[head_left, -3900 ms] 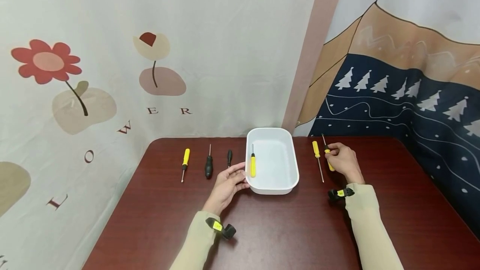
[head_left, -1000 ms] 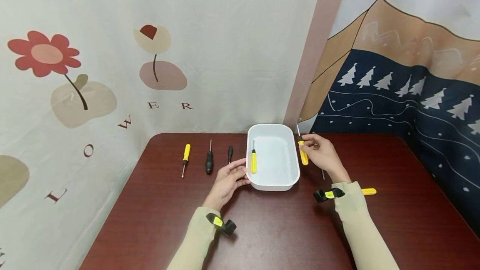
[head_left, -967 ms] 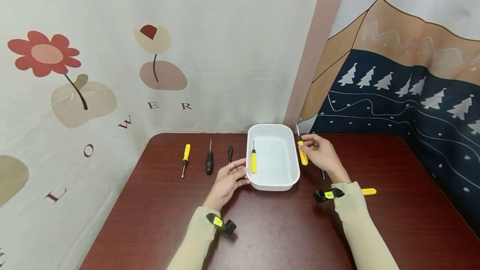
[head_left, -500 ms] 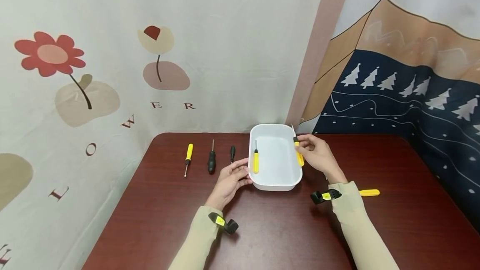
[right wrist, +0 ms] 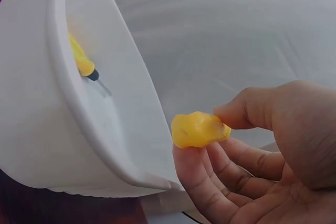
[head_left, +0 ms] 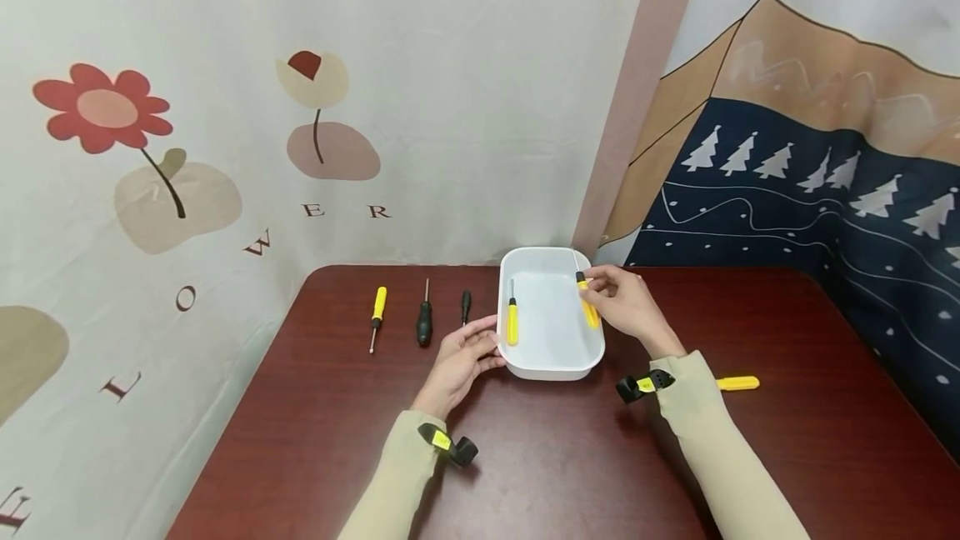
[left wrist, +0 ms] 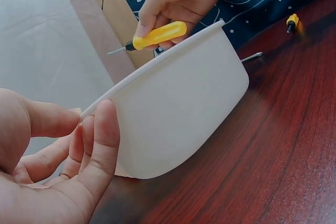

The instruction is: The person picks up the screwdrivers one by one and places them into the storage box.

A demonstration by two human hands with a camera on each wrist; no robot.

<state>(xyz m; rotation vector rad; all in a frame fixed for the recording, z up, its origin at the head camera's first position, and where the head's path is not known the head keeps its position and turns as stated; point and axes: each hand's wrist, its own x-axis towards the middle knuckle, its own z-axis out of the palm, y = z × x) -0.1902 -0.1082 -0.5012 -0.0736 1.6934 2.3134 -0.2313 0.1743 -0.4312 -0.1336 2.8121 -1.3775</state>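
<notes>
My left hand [head_left: 461, 361] pinches the left rim of a white plastic bin [head_left: 551, 375], thumb over the edge and fingers along the outer wall in the left wrist view. Between thumb and fingers, my right hand [head_left: 626, 302] holds a yellow-handled screwdriver [head_left: 588, 307] by its handle, over the right side of the bin. Its thin shaft points away from me, above the rim in the left wrist view. A second yellow-handled screwdriver [head_left: 512, 323] lies inside the bin along its left side; the right wrist view shows its handle [right wrist: 80, 56] and black collar.
Left of the bin lie a yellow screwdriver [head_left: 377, 315], a black one [head_left: 424, 323] and a small black-handled one [head_left: 466, 305], partly behind my left hand. A yellow handle [head_left: 738, 383] shows beside my right sleeve. A metal shaft [left wrist: 253, 56] lies beyond the bin. A curtain [head_left: 450, 107] hangs behind the table.
My right hand has lifted the yellow-handled screwdriver from the right of the table and carried it left, across the bin's right rim. My left hand has stayed at the left rim.
</notes>
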